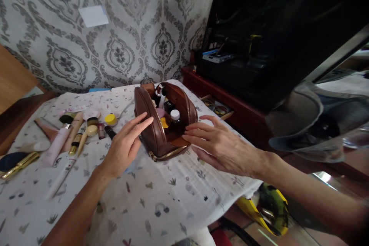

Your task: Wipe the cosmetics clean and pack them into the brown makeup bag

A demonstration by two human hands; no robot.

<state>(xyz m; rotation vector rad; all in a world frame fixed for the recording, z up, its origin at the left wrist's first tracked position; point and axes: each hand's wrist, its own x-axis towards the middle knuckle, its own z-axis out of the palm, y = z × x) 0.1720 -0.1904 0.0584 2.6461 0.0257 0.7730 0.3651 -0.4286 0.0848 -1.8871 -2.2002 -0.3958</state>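
Left grip (125,147) and right grip (217,142) flank a rounded, leathery bag (156,138).

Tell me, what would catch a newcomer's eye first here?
Probably the open brown bag at the middle, with the person's left grip and right grip at its two sides and a white-capped bottle inside. Next, the spread of cosmetics on the cloth to its left, a yellow jar bright among them. Behind rises ornate grey wallpaper.
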